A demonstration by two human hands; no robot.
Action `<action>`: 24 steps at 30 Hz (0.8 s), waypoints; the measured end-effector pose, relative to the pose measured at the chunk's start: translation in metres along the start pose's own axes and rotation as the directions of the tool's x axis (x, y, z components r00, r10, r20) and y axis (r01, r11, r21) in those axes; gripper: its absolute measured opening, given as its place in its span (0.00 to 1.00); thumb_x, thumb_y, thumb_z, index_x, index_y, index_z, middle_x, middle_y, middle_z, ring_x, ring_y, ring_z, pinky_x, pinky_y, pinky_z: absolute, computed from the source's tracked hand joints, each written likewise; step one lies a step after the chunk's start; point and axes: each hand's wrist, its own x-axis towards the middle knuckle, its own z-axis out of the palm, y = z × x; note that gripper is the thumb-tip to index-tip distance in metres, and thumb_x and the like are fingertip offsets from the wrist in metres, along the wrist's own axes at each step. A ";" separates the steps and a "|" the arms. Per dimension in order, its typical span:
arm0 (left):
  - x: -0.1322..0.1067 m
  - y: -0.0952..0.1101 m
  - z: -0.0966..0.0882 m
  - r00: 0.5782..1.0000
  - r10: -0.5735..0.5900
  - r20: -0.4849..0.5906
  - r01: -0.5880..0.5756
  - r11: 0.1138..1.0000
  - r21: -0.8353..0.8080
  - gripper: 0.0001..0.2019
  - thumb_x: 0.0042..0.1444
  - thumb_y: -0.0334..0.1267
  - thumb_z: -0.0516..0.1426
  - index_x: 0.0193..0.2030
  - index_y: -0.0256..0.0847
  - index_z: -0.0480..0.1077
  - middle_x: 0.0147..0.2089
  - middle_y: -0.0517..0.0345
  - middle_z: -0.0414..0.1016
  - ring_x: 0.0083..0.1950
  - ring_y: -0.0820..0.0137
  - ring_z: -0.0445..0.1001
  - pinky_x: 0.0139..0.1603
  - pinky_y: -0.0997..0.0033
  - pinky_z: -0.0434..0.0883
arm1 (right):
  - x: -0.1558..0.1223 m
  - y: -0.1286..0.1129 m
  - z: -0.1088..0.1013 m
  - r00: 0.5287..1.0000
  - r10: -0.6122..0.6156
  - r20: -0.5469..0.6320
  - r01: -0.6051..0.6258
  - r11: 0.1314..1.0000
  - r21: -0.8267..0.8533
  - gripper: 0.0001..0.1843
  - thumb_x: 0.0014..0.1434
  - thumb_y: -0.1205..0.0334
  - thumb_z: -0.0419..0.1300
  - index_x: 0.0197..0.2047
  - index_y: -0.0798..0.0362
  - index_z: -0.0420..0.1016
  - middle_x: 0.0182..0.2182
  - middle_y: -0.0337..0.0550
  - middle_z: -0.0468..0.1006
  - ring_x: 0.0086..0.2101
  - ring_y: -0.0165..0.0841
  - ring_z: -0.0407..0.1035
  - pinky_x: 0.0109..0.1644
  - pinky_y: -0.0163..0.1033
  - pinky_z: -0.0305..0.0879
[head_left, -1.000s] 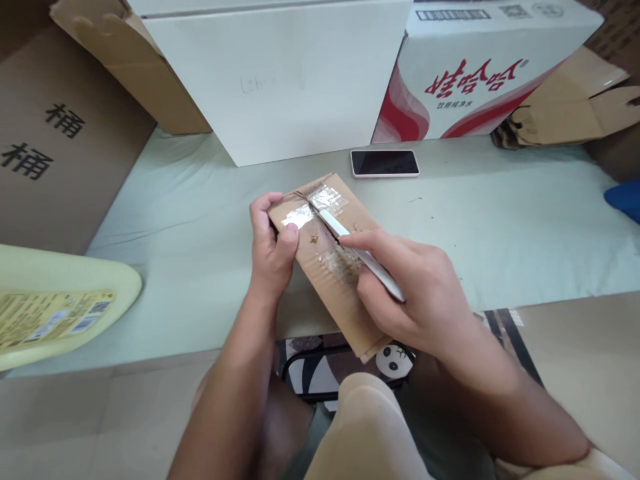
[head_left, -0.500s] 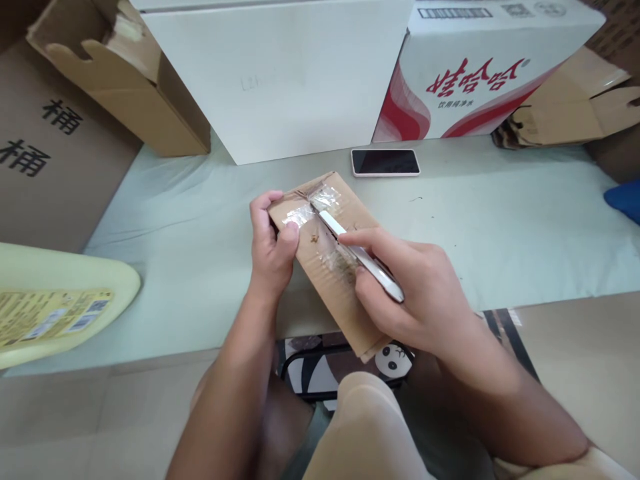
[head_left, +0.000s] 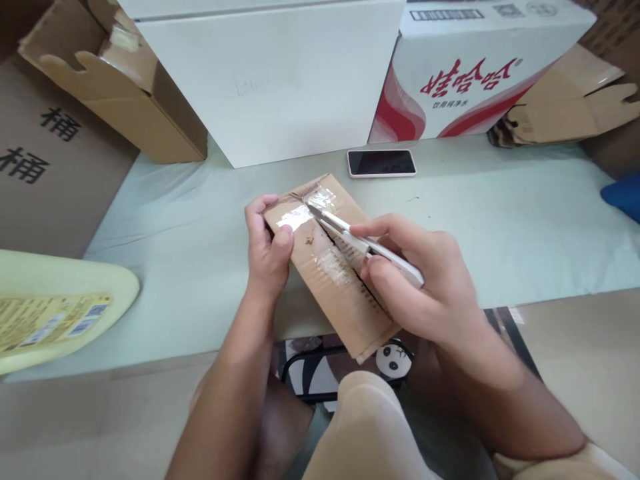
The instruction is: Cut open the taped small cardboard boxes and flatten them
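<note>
A brown cardboard box (head_left: 330,300) with strips of clear tape and a slit along its top face is tilted at the table's near edge. My left hand (head_left: 269,247) grips its far left corner, thumb on top and fingers round the side. In my right hand (head_left: 420,273) is a white utility knife (head_left: 383,250), held between thumb and fingers. Its blade tip touches the box near the far end of the slit, between two pieces of tape. Part of the box's right side is hidden behind my right hand.
A phone (head_left: 381,163) lies beyond the box on the pale green cloth (head_left: 190,227). Behind stand a white box (head_left: 280,87) and a white-and-red carton (head_left: 465,80). Open cardboard boxes are at the back left (head_left: 125,100) and right. A pale yellow bottle (head_left: 65,287) is at left.
The knife's handle has swung to the right and the blade now shows at the slit's far end. The slit looks wider, with dark print visible along it. My left hand still holds the corner.
</note>
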 end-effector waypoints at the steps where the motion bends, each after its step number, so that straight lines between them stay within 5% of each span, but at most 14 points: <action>1: 0.000 0.001 0.000 1.000 -0.006 -0.001 0.006 1.000 -0.001 0.31 0.56 0.65 0.65 0.58 0.49 0.67 0.50 0.54 0.73 0.47 0.63 0.74 0.50 0.59 0.75 | -0.001 0.000 -0.001 1.000 0.009 -0.005 -0.009 1.000 0.020 0.14 0.59 0.67 0.57 0.46 0.52 0.80 0.25 0.35 0.79 0.23 0.29 0.70 0.30 0.35 0.65; 11: 0.000 -0.001 0.000 1.000 -0.024 -0.002 0.024 1.000 0.019 0.33 0.54 0.67 0.65 0.57 0.49 0.66 0.50 0.54 0.71 0.48 0.60 0.73 0.53 0.55 0.75 | 0.000 0.002 0.002 0.997 -0.032 0.066 0.038 0.996 -0.084 0.17 0.61 0.63 0.59 0.51 0.51 0.82 0.25 0.34 0.80 0.21 0.27 0.66 0.29 0.34 0.61; 16: -0.001 -0.002 0.000 0.999 -0.040 -0.018 0.040 0.999 0.001 0.34 0.51 0.68 0.66 0.56 0.50 0.66 0.50 0.53 0.70 0.48 0.60 0.73 0.53 0.55 0.74 | -0.004 0.000 -0.002 1.000 0.012 0.001 -0.012 0.998 0.057 0.15 0.58 0.67 0.57 0.46 0.50 0.80 0.25 0.36 0.80 0.24 0.30 0.72 0.32 0.36 0.69; 24: 0.001 0.016 0.003 0.987 -0.151 -0.049 0.136 0.964 -0.229 0.25 0.55 0.62 0.67 0.51 0.49 0.75 0.47 0.55 0.77 0.43 0.65 0.76 0.46 0.63 0.76 | -0.014 0.009 -0.005 0.998 0.008 -0.070 0.016 0.941 0.339 0.14 0.59 0.66 0.56 0.45 0.51 0.79 0.23 0.35 0.76 0.20 0.28 0.65 0.22 0.34 0.61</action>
